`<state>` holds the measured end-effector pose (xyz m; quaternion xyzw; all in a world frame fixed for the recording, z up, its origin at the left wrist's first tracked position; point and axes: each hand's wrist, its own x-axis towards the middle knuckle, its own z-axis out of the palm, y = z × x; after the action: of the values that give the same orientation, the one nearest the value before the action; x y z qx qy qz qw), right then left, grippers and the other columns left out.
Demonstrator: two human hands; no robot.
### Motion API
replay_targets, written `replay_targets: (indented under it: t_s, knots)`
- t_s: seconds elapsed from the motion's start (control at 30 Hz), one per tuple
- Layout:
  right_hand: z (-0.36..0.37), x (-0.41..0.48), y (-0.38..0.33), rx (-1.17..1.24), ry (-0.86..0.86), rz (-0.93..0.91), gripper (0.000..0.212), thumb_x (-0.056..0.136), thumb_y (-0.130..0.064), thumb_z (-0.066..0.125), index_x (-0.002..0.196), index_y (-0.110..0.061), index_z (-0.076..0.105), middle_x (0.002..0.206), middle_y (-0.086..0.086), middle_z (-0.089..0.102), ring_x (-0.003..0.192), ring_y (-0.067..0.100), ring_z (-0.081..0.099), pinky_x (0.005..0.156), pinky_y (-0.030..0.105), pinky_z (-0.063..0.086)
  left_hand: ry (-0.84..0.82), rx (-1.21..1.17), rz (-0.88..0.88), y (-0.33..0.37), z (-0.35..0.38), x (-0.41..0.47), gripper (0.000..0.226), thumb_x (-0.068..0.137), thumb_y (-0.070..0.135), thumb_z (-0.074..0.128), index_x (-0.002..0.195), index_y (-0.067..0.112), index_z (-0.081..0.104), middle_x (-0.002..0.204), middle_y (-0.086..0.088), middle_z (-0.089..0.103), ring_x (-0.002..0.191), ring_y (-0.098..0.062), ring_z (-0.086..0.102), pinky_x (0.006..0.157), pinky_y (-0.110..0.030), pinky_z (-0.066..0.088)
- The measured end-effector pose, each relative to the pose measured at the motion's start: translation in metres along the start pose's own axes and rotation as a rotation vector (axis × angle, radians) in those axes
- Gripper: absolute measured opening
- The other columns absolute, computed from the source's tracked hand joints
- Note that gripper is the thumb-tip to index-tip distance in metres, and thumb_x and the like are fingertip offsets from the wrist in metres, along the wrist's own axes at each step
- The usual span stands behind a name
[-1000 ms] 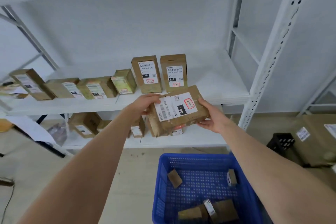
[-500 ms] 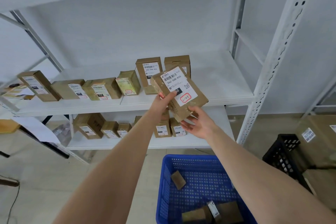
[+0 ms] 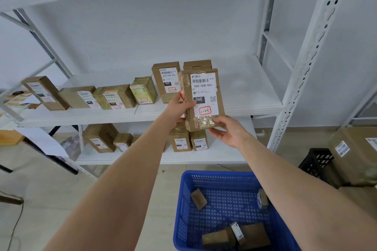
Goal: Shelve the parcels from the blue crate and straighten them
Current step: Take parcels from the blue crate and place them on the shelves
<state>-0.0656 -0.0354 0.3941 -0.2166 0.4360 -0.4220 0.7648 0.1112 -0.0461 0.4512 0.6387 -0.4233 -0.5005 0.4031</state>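
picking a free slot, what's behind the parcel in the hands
Behind the held parcel stands another brown box on the middle shelf; only its top edge shows. Its label and lower part are covered.

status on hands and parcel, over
Left hand grips the parcel, right hand cradles its bottom. Parcel upright, not yet shelved. Standing box directly behind.

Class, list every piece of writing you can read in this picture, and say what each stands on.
"060-06B-A05": white label on the held parcel.
"060": black patch on that same label.
"060-06B-A05" and "060": label on the upright parcel behind it, on the shelf.
Handwritten codes in red rings on both labels: not surely readable.
Labels on the other shelved parcels, in the blue crate and on the large box: too blurred.
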Motion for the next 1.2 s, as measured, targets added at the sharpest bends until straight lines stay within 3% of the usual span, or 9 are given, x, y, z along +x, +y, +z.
replay_targets:
  t_s: [0.17,0.33,0.43,0.57,0.7,0.8,0.9,1.07,1.2]
  knots:
    - [-0.001,0.003,0.008,-0.004,-0.006,0.014,0.038,0.085,0.008,0.060,0.121,-0.006,0.055,0.116,0.017,0.064,0.099,0.026,0.064,0.083,0.036,0.057,0.059,0.002,-0.017,-0.003,-0.002,-0.005,0.054,0.085,0.014,0.068,0.133,0.021,0.043,0.119,-0.008,0.064,0.105,-0.026,0.063,0.092,-0.052,0.050]
    - [0.004,0.006,0.031,-0.023,-0.096,0.077,0.040,0.086,0.012,0.055,0.120,-0.009,0.055,0.118,0.018,0.065,0.108,0.029,0.063,0.086,0.036,0.056,0.264,-0.012,0.150,-0.007,-0.023,-0.011,0.085,0.085,0.025,0.069,0.150,0.032,0.016,0.134,-0.004,0.055,0.110,-0.019,0.060,0.091,-0.042,0.050]
    - [0.015,0.010,0.049,-0.045,-0.124,0.121,0.047,0.085,0.014,0.054,0.127,-0.008,0.051,0.120,0.019,0.063,0.109,0.029,0.063,0.076,0.034,0.059,0.417,0.099,0.198,-0.012,-0.043,-0.016,0.067,0.089,0.028,0.064,0.146,0.037,0.030,0.131,-0.003,0.058,0.114,-0.020,0.059,0.091,-0.039,0.052]
    - [0.034,0.018,0.080,-0.102,-0.091,0.203,0.048,0.084,0.016,0.055,0.125,-0.008,0.050,0.117,0.019,0.064,0.105,0.030,0.065,0.075,0.035,0.060,0.491,0.141,0.148,-0.034,-0.074,-0.023,0.042,0.095,0.026,0.056,0.135,0.030,0.048,0.112,-0.006,0.067,0.078,-0.011,0.063,0.060,-0.024,0.052]
    - [0.059,0.024,0.117,-0.253,-0.115,0.260,0.042,0.085,0.013,0.056,0.122,-0.007,0.054,0.109,0.014,0.067,0.104,0.028,0.065,0.084,0.036,0.057,0.503,0.154,0.084,-0.067,-0.113,-0.031,0.038,0.095,0.024,0.056,0.132,0.030,0.050,0.106,-0.004,0.068,0.070,-0.011,0.061,0.063,-0.030,0.055]
    - [0.087,0.033,0.149,-0.317,-0.104,0.278,0.042,0.084,0.013,0.058,0.121,-0.007,0.056,0.109,0.014,0.068,0.106,0.029,0.065,0.087,0.038,0.056,0.493,0.142,0.057,-0.090,-0.152,-0.032,0.037,0.093,0.022,0.058,0.128,0.030,0.052,0.111,-0.005,0.066,0.088,-0.021,0.067,0.075,-0.038,0.058]
    - [0.122,0.044,0.184,-0.353,-0.083,0.282,0.038,0.085,0.014,0.057,0.116,-0.007,0.058,0.107,0.013,0.067,0.111,0.030,0.062,0.093,0.041,0.053,0.472,0.133,0.029,-0.113,-0.198,-0.030,0.037,0.092,0.018,0.059,0.127,0.030,0.052,0.116,-0.007,0.065,0.092,-0.023,0.067,0.074,-0.039,0.057]
    - [0.190,0.064,0.244,-0.393,-0.060,0.325,0.048,0.083,0.014,0.056,0.127,-0.005,0.054,0.110,0.015,0.065,0.096,0.026,0.063,0.074,0.036,0.057,0.429,0.103,-0.028,-0.142,-0.287,-0.029,0.039,0.092,0.010,0.055,0.127,0.026,0.052,0.117,-0.007,0.064,0.093,-0.026,0.067,0.077,-0.047,0.058]
    - [0.247,0.079,0.279,-0.434,-0.059,0.339,0.041,0.083,0.013,0.058,0.119,-0.008,0.057,0.101,0.013,0.065,0.100,0.028,0.062,0.081,0.040,0.057,0.410,0.075,-0.022,-0.153,-0.353,-0.027,0.038,0.093,0.005,0.050,0.128,0.021,0.050,0.117,-0.008,0.064,0.080,-0.021,0.063,0.075,-0.044,0.056]
